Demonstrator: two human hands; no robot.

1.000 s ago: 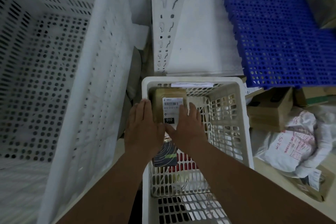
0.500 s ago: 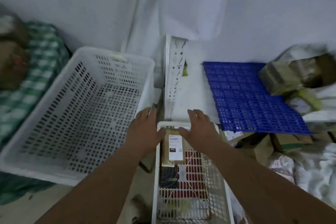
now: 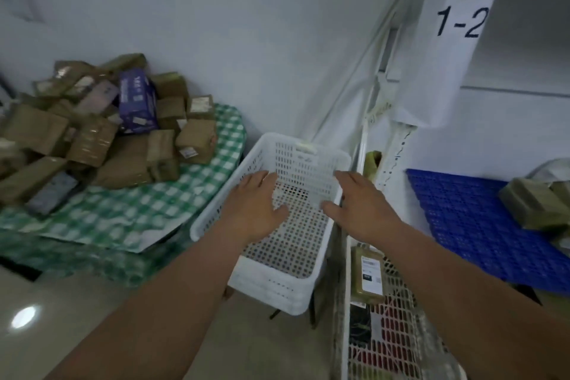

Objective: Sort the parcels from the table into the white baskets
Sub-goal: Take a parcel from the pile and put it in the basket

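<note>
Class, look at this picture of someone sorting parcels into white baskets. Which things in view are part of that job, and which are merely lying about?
Part of the job:
- pile of brown cardboard parcels on the green checked table
- large empty white perforated plastic basket
- narrow white mesh basket holding a labelled brown parcel
- open left hand and right hand

Lying about:
- blue perforated plastic mat
- paper sign reading 1-2

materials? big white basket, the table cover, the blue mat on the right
White basket: likely moulded plastic, perforated walls, slight sheen. Table cover: green-white check, looks like thin cloth or vinyl; it drapes and creases. Blue mat: probably rigid plastic grid, matte.
</note>
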